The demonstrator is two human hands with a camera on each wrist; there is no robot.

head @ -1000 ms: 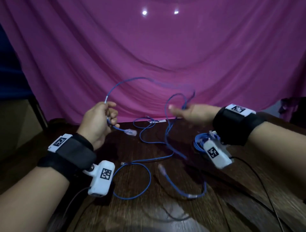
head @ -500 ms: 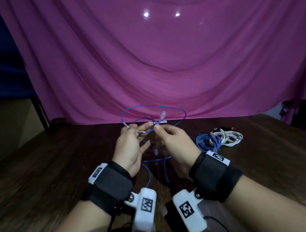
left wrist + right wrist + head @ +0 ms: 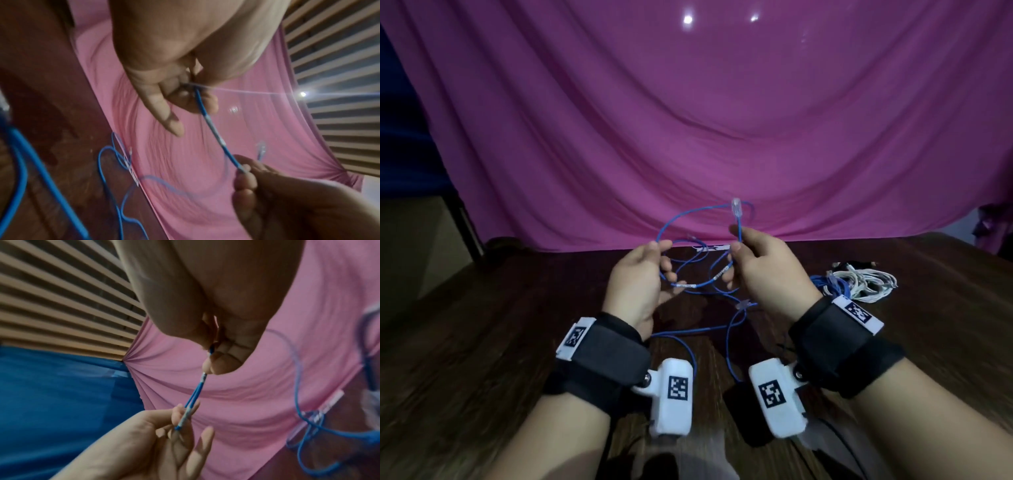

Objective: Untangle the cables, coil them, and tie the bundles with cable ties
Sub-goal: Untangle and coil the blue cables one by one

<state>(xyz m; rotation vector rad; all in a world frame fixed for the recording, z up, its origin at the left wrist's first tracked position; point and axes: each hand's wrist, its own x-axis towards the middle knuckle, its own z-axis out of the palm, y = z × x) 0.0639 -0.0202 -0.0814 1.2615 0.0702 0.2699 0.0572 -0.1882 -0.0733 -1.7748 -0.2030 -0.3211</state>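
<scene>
Both hands have drawn in from a wide spread a second ago to meet above the middle of the wooden table, and the blue cable's slack, lately flung high against the pink cloth, now hangs in one small loop between them. The left hand pinches the blue cable between thumb and fingers, its lower fingers loose; the right hand grips the same cable with curled fingers, and a clear plug stands up above its thumb. Half a second earlier that plug sat lower, just over the fingertips.

Two hands, two black wrist straps, each with a white camera block bearing a square black-and-white code tag. One blue cable is in hand, the rest of it trailing over the table toward the near edge, where a second clear plug shows. Toward the right edge lie two coiled bundles side by side: a blue bundle and a white bundle.

The cable carries pale label sleeves; from the left wrist one sleeve shows between the hands, its print too blurred to read. A white strip lies at the far edge, its writing illegible.
</scene>
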